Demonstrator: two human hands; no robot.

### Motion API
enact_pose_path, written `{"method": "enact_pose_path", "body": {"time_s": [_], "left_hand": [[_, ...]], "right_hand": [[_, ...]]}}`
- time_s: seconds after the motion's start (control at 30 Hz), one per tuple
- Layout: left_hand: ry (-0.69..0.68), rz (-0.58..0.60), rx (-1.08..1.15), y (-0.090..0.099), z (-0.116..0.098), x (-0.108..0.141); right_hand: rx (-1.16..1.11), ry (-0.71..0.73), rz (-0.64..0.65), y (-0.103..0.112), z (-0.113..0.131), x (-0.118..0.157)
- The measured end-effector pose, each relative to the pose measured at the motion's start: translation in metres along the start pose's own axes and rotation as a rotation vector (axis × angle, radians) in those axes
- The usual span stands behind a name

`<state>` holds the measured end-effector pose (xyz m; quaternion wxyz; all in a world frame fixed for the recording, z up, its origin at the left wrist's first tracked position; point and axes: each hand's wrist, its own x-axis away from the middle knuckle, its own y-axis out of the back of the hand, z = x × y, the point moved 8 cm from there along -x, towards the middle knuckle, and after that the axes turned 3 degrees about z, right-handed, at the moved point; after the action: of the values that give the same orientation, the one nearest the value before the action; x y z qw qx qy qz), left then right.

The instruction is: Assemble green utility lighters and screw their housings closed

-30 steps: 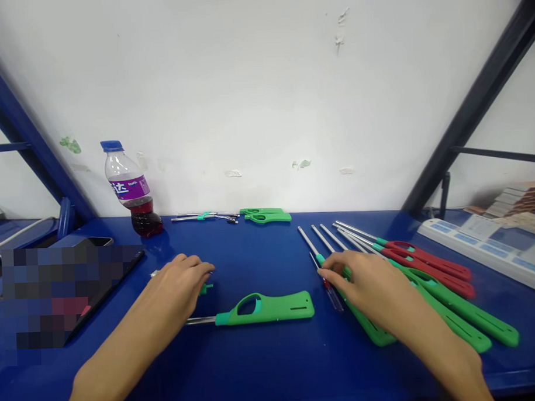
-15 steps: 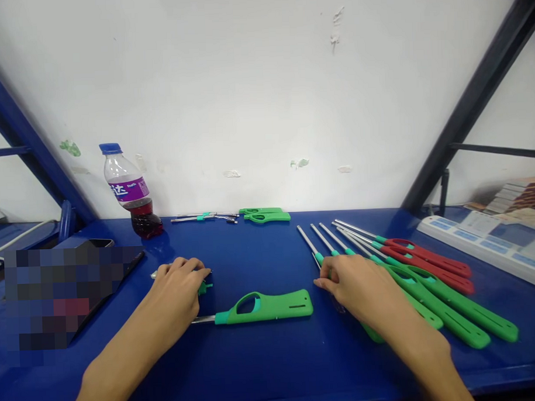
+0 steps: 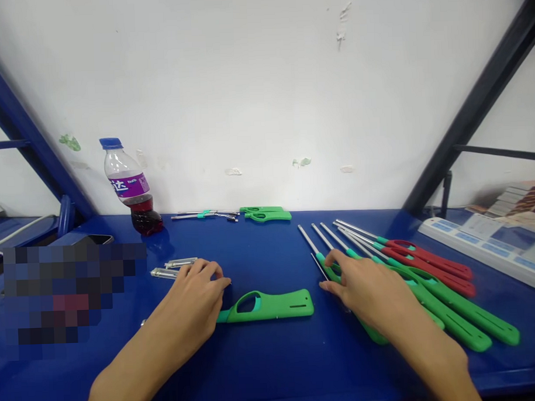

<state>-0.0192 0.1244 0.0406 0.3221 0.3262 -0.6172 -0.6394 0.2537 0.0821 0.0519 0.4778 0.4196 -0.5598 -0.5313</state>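
Observation:
My left hand (image 3: 198,296) is closed in a pinch, with a tiny dark bit showing at its fingertips; what it holds is mostly hidden. Under it runs a green utility lighter (image 3: 280,305), handle to the right, its metal barrel largely covered. Two clear slim parts (image 3: 163,274) lie just left of that hand. My right hand (image 3: 367,285) is low over the row of lighters, thumb and forefinger apart. Between them passes a thin metal shaft (image 3: 319,266), like a screwdriver's, its dark handle end partly hidden beneath the palm.
Several green lighters (image 3: 456,319) and red lighters (image 3: 450,279) fan out at right, beside a white power strip (image 3: 484,254). Metal rods (image 3: 206,214) and green handles (image 3: 268,216) lie along the wall. At left stand a drink bottle (image 3: 129,188) and a phone (image 3: 100,239).
My left hand has shifted right, uncovering the clear parts and covering the lighter's barrel. The green piece under it no longer shows. My right thumb and forefinger have spread apart.

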Motion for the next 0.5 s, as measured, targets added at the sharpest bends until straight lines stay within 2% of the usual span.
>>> {"method": "enact_pose_path", "body": {"time_s": [0.23,0.5], "left_hand": [[-0.017,-0.015,-0.006,-0.006,0.007,-0.005],[-0.031,-0.051,0.015,-0.019,0.007,-0.006]], "right_hand": [[0.007,0.003,0.004,0.002,0.006,0.002],[-0.04,0.077,0.0,0.003,0.015,0.008]]}}
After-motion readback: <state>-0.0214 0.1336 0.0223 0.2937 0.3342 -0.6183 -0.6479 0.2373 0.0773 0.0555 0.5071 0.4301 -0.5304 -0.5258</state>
